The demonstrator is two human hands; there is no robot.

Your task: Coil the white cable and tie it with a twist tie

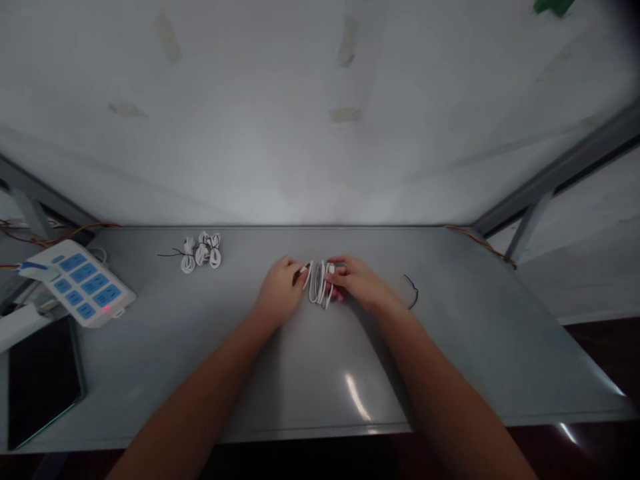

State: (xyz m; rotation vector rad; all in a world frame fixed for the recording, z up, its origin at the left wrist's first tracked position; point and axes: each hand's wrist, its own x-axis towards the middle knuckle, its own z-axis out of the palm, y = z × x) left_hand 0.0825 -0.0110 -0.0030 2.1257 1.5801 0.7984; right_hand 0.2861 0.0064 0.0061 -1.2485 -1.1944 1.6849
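Both hands meet over a coiled white cable (319,283) lying on the grey table (310,373), a little back of its middle. The left hand (278,291) pinches one end of the coil between fingertips, and the right hand (358,283) clamps the loops from the other side, fingers curled over them.

Taking the coil as the mark: bare tabletop runs from it toward the front edge, broken only by the forearms. To its right lies a thin black wire (413,292), close by, then open surface to the right edge. To its left, near the back edge, sit three bundled white cables (201,252). Farther left are a blue-and-white power strip (83,283) and a dark tablet (43,379) at the left edge.
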